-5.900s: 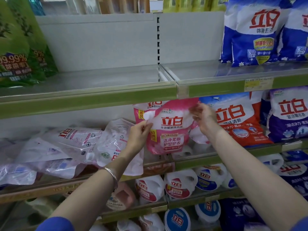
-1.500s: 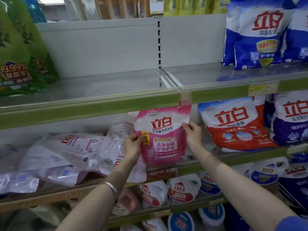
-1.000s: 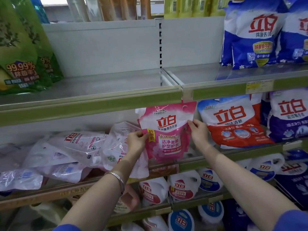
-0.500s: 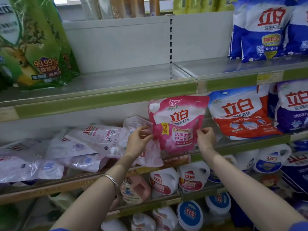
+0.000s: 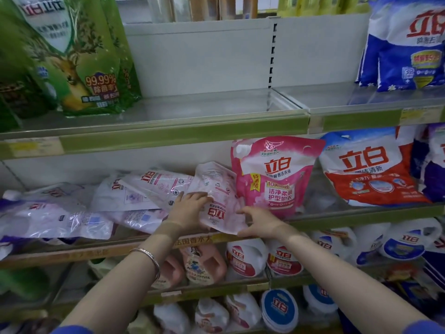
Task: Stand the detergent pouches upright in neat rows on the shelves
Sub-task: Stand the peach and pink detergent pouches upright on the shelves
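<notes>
With left hand (image 5: 190, 206) and right hand (image 5: 258, 221) curled round the slumped pale pouch (image 5: 218, 198) at the shelf (image 5: 361, 216) front edge, lift by both sides, turn base-down, and seat flat just beside the standing pink pouch (image 5: 274, 179).

Forearms uncovered; a silver bangle (image 5: 147, 259) (left wrist); sleeves (image 5: 424, 328), barely in view, look blue.

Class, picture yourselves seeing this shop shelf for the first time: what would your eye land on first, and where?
The bright pink pouch stands upright on the middle shelf, beside the red-and-white bag. Just left of it, the left hand and right hand hold a pale pouch tilted at the shelf edge, with a heap of pale pouches lying flat further left.
</notes>
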Demonstrator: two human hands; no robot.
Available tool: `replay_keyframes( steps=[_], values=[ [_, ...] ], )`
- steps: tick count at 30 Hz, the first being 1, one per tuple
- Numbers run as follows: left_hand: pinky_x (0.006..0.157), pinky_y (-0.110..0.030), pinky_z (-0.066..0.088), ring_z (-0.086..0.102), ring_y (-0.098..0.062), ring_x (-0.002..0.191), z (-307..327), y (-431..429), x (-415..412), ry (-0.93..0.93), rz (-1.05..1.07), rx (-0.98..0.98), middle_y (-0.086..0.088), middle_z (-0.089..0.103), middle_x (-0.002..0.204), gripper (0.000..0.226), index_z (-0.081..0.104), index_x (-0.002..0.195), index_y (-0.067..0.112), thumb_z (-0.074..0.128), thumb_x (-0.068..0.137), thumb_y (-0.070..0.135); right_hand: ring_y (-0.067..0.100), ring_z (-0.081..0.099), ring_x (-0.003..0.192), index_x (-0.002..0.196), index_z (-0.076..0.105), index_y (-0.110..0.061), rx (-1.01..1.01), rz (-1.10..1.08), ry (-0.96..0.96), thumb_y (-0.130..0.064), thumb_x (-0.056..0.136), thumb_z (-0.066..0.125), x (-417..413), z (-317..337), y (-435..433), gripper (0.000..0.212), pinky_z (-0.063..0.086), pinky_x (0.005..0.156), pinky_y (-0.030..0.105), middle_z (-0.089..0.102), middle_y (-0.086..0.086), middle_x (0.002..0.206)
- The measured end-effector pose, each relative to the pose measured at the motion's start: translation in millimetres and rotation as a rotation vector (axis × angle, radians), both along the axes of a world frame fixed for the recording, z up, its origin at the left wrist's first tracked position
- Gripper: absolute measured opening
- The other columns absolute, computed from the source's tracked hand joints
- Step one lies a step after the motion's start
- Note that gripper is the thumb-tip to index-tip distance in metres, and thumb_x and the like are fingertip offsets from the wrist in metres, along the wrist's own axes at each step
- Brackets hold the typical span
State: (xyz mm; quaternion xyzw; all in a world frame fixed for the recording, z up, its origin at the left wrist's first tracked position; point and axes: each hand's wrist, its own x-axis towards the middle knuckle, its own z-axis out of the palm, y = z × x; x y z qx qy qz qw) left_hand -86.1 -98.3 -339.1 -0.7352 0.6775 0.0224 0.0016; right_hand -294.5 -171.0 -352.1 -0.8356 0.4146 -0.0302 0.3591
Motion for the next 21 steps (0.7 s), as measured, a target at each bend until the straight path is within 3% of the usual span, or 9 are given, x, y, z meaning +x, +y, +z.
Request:
replay_keyframes(
  steps=[5,10,15,18,21],
  values=[
    [0.102,-0.032,0.042,0.049,-0.017,0.125,4.3,1.4,2.3,-0.001,0.043,-0.115,0.007,0.051,0.139,0.042,0.06,0.123,0.029,0.067,0.081,0.03,0.021,0.044,0.13,0.14,0.039,-0.017,-0.15,0.141,0.097,-0.029,0.076,0.073,14.5,5.8,2.0,0.074,0.038,0.104,0.032,0.045,0.002,0.142],
    [0.081,-0.031,0.052,0.064,-0.018,0.101,6.3,-5.8,0.5,-0.015,0.082,-0.223,0.005,0.071,0.107,0.02,0.07,0.103,0.027,0.059,0.087,0.024,0.027,0.058,0.107,0.116,0.049,-0.017,-0.326,0.245,0.236,-0.033,0.071,0.066,29.3,4.5,-4.2,0.05,0.049,0.082,0.034,0.056,0.005,0.116],
    [0.077,-0.028,0.047,0.065,-0.02,0.093,21.1,-22.3,2.7,0.064,0.139,-0.346,0.002,0.073,0.101,0.025,0.071,0.106,0.03,0.054,0.09,0.039,0.032,0.061,0.103,0.123,0.046,-0.012,-0.446,0.141,0.213,-0.007,0.089,0.046,30.0,9.1,-2.7,0.035,0.051,0.085,0.042,0.061,0.011,0.115],
    [0.072,-0.033,0.051,0.066,-0.023,0.086,31.8,-31.1,10.9,0.079,0.165,-0.403,-0.001,0.074,0.095,0.035,0.071,0.104,0.031,0.048,0.089,0.051,0.032,0.066,0.092,0.119,0.054,-0.014,-0.548,0.002,0.154,-0.006,0.095,0.035,33.3,11.8,-8.3,0.032,0.055,0.08,0.044,0.069,0.012,0.101],
    [0.067,-0.036,0.051,0.067,-0.027,0.083,44.8,-38.9,21.0,0.115,0.182,-0.45,-0.004,0.074,0.092,0.04,0.073,0.102,0.026,0.047,0.088,0.053,0.03,0.068,0.089,0.121,0.056,-0.014,-0.532,-0.104,-0.026,-0.007,0.098,0.032,40.3,20.8,-10.7,0.033,0.057,0.075,0.039,0.07,0.013,0.098]
  ],
)
